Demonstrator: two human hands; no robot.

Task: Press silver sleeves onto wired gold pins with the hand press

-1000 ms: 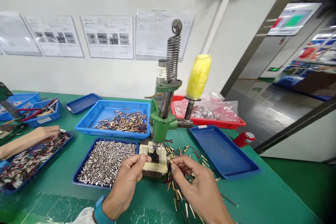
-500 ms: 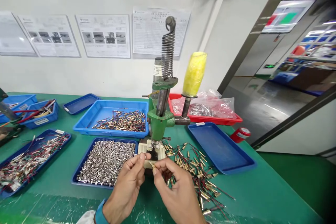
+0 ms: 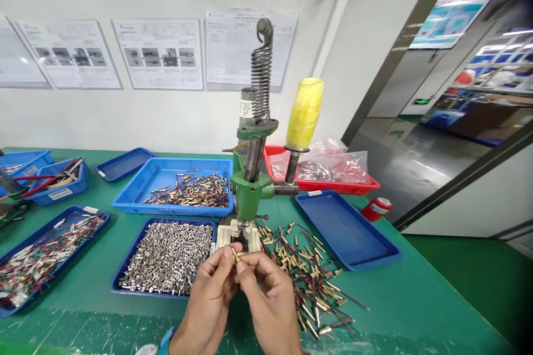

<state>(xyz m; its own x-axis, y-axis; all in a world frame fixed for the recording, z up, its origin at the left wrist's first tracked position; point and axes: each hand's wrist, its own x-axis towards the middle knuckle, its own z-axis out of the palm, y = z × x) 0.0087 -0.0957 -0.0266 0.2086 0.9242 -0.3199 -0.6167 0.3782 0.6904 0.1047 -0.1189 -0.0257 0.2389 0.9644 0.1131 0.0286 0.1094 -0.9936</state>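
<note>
My left hand point(image 3: 210, 294) is closed in a pinch on a small silvery metal cap point(image 3: 234, 250), mostly covered by the fingertips. A slim brass cylinder point(image 3: 237, 258) sits between the thumb and forefinger of my right hand point(image 3: 268, 299), its end meeting the cap. Both hands are together just in front of the base of a green hand press point(image 3: 250, 194) with a coil spring and a yellow-wrapped lever handle point(image 3: 305, 113). Left of my hands, a blue tray point(image 3: 116, 283) holds many small silvery metal caps. To the right lies a loose pile of brass cylinders with thin wires point(image 3: 318, 283).
Behind stands a larger blue tray point(image 3: 125, 199) with more wired brass pieces. A red tray point(image 3: 353, 184) with plastic bags is behind the press. At right are a blue tray point(image 3: 350, 233) and a red can point(image 3: 377, 209). A wire-filled tray point(image 3: 54, 255) lies far left.
My two hands have come together, and the brass cylinder has moved up and left to meet the small cap. The view has shifted slightly.
</note>
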